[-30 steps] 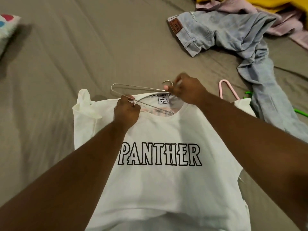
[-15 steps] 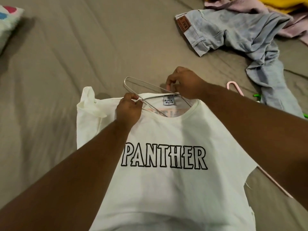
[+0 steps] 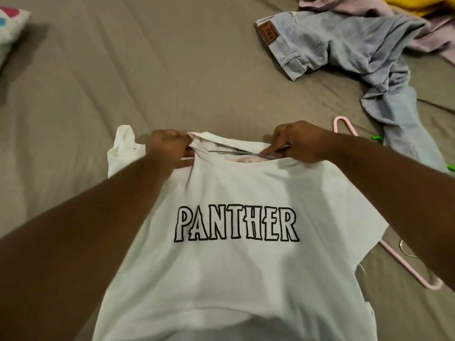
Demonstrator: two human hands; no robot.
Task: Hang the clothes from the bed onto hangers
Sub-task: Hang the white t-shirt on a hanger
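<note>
The bed [image 3: 172, 70], under a grey-brown sheet, fills the whole view. The white shirt [image 3: 236, 279] lies front-up on it from the middle down to 6 o'clock, with "PANTHER" in black outline letters across the chest and its neck pointing to 12. One sleeve is bunched at the shirt's 10 o'clock corner. Pale jeans [image 3: 357, 50] sprawl at 1 to 2 o'clock, waistband with a brown patch towards 12, one leg trailing down to 3. Past them, at the far 1 o'clock edge, a lilac garment [image 3: 369, 6] and a yellow one [image 3: 418, 3] are heaped together. A pillow [image 3: 9, 28] with pink and blue marks shows at 10 o'clock.

The left hand [image 3: 170, 148] is at the 9 o'clock side of the shirt's neck, its grip curled tight round the collar there and bunching the cloth. The right hand [image 3: 302, 141] is at the 3 o'clock side of the neck, its grip pinching the wire hanger [image 3: 236, 152]. That hanger lies across the neck opening; only a short run of wire shows, the rest is hidden by cloth.

A pink hanger [image 3: 406, 264] lies at 3 to 4 o'clock beside the shirt, running under the right forearm. A bit of green hanger [image 3: 376, 138] peeks from under the jeans leg at 3.
</note>
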